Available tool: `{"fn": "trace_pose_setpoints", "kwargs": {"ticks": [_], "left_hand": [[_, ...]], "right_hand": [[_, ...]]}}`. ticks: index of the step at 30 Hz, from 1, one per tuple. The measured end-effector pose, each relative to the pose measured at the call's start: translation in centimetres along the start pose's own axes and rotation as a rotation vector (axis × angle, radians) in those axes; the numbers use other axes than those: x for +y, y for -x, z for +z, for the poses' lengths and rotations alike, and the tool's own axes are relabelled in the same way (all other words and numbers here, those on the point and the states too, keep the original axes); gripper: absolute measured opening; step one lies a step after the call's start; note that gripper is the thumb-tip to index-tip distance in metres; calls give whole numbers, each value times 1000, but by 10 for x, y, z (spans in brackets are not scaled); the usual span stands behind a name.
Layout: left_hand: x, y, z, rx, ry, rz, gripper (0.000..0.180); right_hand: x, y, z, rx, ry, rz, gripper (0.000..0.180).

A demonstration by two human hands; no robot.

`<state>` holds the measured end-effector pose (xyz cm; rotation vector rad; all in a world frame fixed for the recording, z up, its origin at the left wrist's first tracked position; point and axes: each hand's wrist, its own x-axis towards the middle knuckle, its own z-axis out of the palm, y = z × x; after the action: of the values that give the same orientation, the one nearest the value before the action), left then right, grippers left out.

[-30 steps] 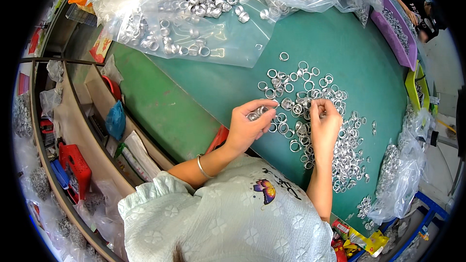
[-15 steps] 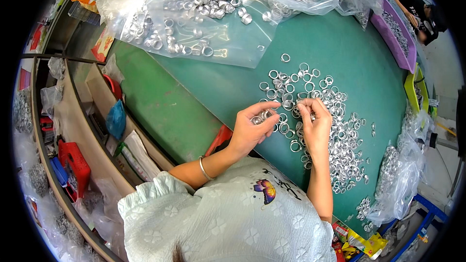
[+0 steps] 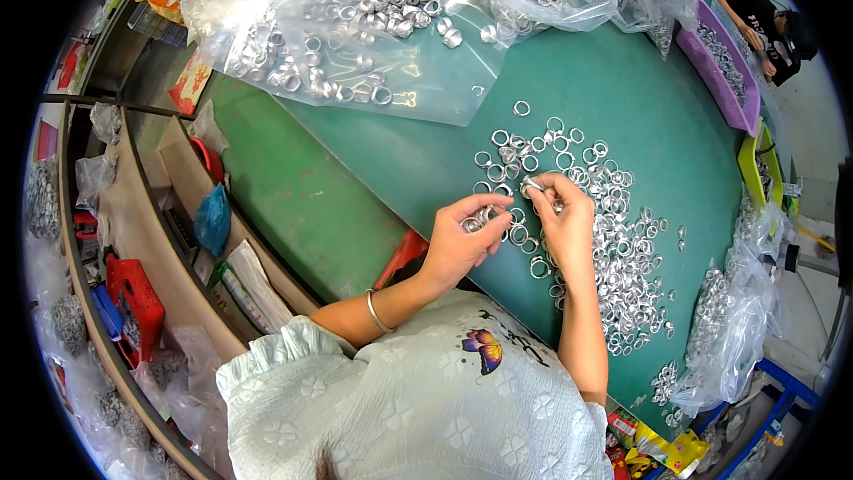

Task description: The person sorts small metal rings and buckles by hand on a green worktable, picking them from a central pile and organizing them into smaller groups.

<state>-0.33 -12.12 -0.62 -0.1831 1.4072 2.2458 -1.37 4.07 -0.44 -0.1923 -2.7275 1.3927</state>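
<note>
My left hand (image 3: 453, 249) is curled round several silver-coloured metal rings (image 3: 477, 220), with its thumb and forefinger held apart at the tips. A short way to its right, my right hand (image 3: 570, 222) pinches a metal ring (image 3: 531, 186) between thumb and fingertips. More rings seem to sit inside that hand, partly hidden by the fingers. Around and beyond both hands spreads a loose heap of metal rings (image 3: 622, 258) on the green tabletop (image 3: 613, 71).
Clear plastic bags (image 3: 435, 98) with rings lie along the far side. At the right stand a purple basket (image 3: 742, 107), a yellow-green basket (image 3: 749, 160) and another bag (image 3: 742, 311). A person in black (image 3: 755, 18) is at the far right. Shelves with a red basket (image 3: 138, 302) flank my left.
My right hand has shifted left and slightly up, closer to my left hand, with a ring now showing at its fingertips. The left hand has barely moved.
</note>
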Motion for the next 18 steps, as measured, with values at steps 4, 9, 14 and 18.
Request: {"fn": "trace_pose_setpoints", "kwargs": {"ticks": [4,9,14,18], "left_hand": [[4,-1,6,1,21,5,29],[7,-3,11,-122,99,-72,27],[2,-3,12,-147,103,-62,18],[2,-2,15,-125,100,-24,15]], "right_hand": [[-14,13,-10,-63,-557,258,9],[-14,29,-14,-170,-1046,342,13],[-8,34,-10,-204,-1260,356,15],[-9,37,-10,-234,-1305,374,16]]}}
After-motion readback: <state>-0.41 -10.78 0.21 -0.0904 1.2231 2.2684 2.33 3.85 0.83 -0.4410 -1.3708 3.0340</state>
